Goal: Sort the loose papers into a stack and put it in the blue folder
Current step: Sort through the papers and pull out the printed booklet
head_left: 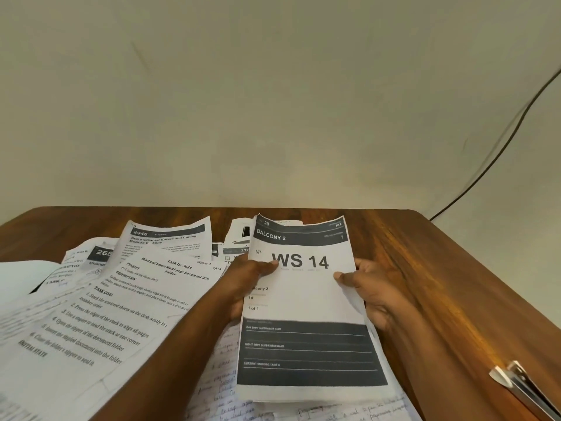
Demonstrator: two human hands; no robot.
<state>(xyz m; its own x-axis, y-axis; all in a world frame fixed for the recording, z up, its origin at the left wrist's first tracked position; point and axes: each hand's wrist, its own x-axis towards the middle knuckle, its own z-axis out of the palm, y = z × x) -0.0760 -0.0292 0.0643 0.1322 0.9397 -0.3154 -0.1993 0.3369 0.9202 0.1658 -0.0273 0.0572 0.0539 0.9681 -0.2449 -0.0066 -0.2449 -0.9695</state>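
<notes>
- Gathering is the step in hand, by my judgement: both hands hold a thin bundle of sheets topped by the "WS 14" page [306, 299], raised a little over the wooden desk [425, 268].
- Left hand [246, 284] grips the bundle's left edge, thumb curled onto the printed face beside the "WS", fingers hidden beneath.
- Right hand [370, 293] grips the bundle's right edge, thumb pressed on top, the other fingers wrapped behind the paper.
- More than one sheet seems to be in the bundle, since stepped edges show along its right and lower sides; how many I cannot tell.
- Left of the "WS 14" page, loose papers lie overlapped and askew: the "TASK ID 3649" instruction sheet [115, 311] nearest, the "2946" sheet [170, 238] behind it.
- Handwritten pages [218, 375] lie under and below the "WS 14" page.
- Right of the "WS 14" page and well apart, a metal clip [522, 387] rests at the desk's near edge.
- No blue folder shows, so where it lies I cannot say.
- Next move likely calls for squaring the bundle's edges, then freeing one hand to draw in another loose sheet while the other keeps its pinch.
</notes>
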